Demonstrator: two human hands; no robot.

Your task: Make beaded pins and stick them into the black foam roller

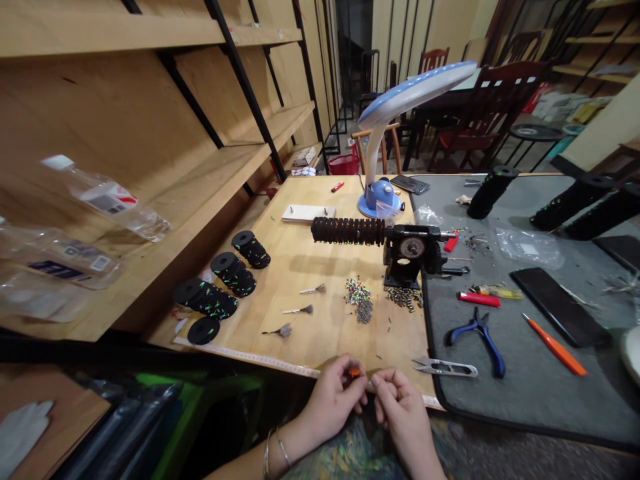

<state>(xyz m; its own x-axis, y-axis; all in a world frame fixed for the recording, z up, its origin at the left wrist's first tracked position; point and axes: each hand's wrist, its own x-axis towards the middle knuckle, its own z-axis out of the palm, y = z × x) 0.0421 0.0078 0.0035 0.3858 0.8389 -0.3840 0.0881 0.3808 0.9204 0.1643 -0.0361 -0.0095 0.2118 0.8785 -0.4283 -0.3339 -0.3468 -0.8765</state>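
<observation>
Both hands meet at the table's near edge, fingertips almost touching. My left hand (337, 393) is closed in a pinch around a small orange-tipped piece (355, 372), mostly hidden by the fingers. My right hand (400, 403) is also pinched shut beside it; what lies between its fingertips is too small to name. Ahead of them are a heap of coloured beads (357, 291), a pile of small metal parts (404, 298) and three thin sticks with grey tufted ends, one being the nearest tufted stick (284, 331). Thread snips (446, 367) lie right of my right hand.
A hand-cranked winder (407, 250) carries a row of black foam spools (347, 231). More stacked spools (207, 299) stand left. Blue-handled pliers (479, 337), an orange tool (556, 345), a red lighter (479, 299) and a phone (557, 307) lie on the grey mat (470, 393). Behind stands a lamp (376, 160).
</observation>
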